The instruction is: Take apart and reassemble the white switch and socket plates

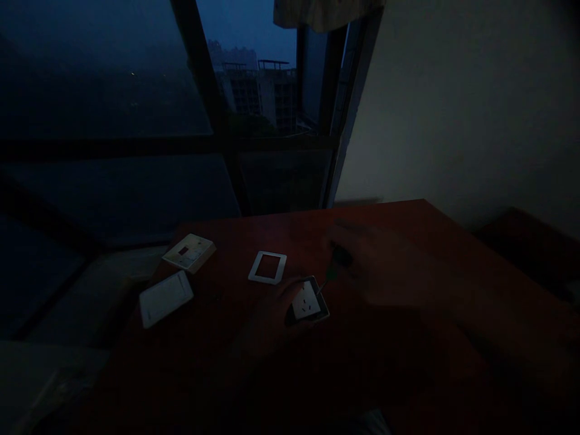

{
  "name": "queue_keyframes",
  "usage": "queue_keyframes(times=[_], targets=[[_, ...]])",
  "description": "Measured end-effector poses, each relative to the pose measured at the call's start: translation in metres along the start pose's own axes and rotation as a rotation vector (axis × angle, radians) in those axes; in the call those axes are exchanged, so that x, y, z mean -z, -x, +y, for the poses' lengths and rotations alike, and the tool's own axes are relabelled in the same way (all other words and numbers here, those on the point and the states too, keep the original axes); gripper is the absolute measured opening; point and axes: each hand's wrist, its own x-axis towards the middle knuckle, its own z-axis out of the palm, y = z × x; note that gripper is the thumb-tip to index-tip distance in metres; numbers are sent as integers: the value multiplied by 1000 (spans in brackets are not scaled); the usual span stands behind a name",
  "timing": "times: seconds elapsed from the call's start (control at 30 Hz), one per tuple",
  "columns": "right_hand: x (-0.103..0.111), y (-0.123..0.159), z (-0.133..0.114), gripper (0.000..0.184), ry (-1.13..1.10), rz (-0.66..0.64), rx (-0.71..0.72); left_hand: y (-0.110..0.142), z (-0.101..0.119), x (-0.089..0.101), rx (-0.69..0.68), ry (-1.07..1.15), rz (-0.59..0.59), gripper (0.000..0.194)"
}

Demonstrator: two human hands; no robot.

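The scene is very dark. On a reddish-brown table point(408, 223), my left hand point(267, 320) rests against the left side of a white wall socket point(309, 300), with its fingers curled on the socket's edge. My right hand point(376, 266) hovers just right of the socket and grips a screwdriver point(333, 269) whose thin tip points down at the socket's upper right corner. A white square frame point(267, 267) lies flat just behind the socket.
Two more white switch plates lie at the table's left: one point(165, 298) near the left edge, another point(189, 252) behind it. A large window point(136, 121) stands beyond the table, a pale wall point(453, 109) to the right.
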Motion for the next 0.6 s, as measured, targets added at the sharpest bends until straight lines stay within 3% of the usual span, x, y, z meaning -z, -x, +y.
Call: queue_keyframes(times=[0.1,0.23,0.43,0.6], targets=[[-4,1,-2,12,56,30,-18,1,0,-1,20,-8,17,70],[-9,3,-10,24,190,72,-102,1,-1,-2,5,14,19,67],[-5,6,-16,15,31,54,-77,0,-3,-2,11,33,36,66],[-9,-2,-18,28,143,76,-231,-1,-5,-2,21,36,58,63]])
